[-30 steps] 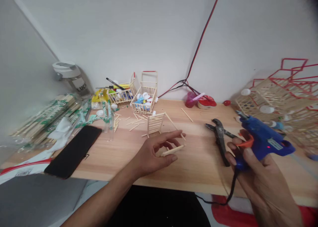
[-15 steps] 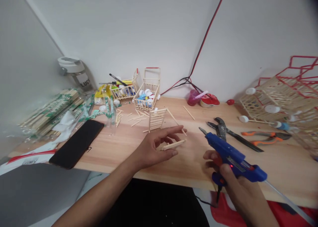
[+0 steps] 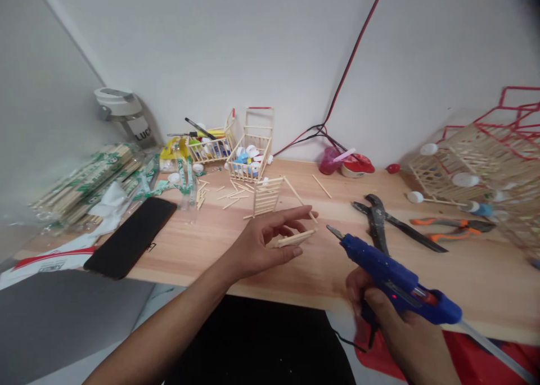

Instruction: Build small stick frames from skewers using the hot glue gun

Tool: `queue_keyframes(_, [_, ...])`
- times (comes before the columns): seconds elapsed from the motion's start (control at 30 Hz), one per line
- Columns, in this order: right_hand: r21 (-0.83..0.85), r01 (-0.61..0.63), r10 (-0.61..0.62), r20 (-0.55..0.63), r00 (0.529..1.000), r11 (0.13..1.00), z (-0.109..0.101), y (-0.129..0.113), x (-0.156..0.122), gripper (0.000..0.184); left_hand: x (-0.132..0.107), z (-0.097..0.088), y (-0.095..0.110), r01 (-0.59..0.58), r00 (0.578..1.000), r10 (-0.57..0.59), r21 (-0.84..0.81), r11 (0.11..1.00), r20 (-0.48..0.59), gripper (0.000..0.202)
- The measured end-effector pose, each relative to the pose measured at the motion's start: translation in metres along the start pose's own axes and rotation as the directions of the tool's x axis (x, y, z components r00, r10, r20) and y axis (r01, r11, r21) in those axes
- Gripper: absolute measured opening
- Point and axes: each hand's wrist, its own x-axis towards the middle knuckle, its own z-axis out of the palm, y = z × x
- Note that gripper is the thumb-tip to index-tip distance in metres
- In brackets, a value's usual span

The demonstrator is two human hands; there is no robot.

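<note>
My left hand (image 3: pixel 264 241) hovers over the wooden desk (image 3: pixel 219 250) and pinches a short wooden stick piece (image 3: pixel 295 238) between thumb and fingers, its free end pointing right. My right hand (image 3: pixel 396 329) grips a blue hot glue gun (image 3: pixel 392 275) by the handle. The gun's metal nozzle (image 3: pixel 333 231) points left toward the stick's end, a small gap apart. A red light glows on the gun's side. A clear glue stick juts from its rear.
A small stick fence panel (image 3: pixel 266 196) stands behind my left hand. Stick baskets with bottle caps (image 3: pixel 248 160), loose sticks, chopstick packets (image 3: pixel 84 182), a black phone (image 3: pixel 130 236), black pliers (image 3: pixel 377 222), orange-handled pliers (image 3: pixel 451 227), a large stick structure (image 3: pixel 485 166) and wall cables surround them.
My right hand brought the glue gun down and left from beside the large structure, so its nozzle now sits near the stick. My left hand stayed almost still.
</note>
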Motion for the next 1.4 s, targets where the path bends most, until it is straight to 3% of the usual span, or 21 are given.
queue_keyframes(0.9, [-0.028, -0.059, 0.060, 0.047, 0.997, 0.998, 0.007, -0.003, 0.005, 0.039, 0.000, -0.001, 0.001, -0.012, 1.000, 0.012, -0.021, 1.000, 0.002, 0.058])
queue_keyframes(1.07, [-0.048, -0.105, 0.103, -0.050, 0.993, 0.993, 0.012, -0.008, 0.003, 0.037, 0.000, -0.001, 0.000, -0.005, 1.000, 0.005, -0.030, 1.000, 0.003, 0.058])
queue_keyframes(1.4, [0.004, -0.084, 0.084, -0.039, 0.996, 0.996, 0.012, -0.003, 0.004, 0.035, 0.000, -0.002, 0.000, -0.013, 1.000, 0.013, -0.057, 0.998, -0.001, 0.058])
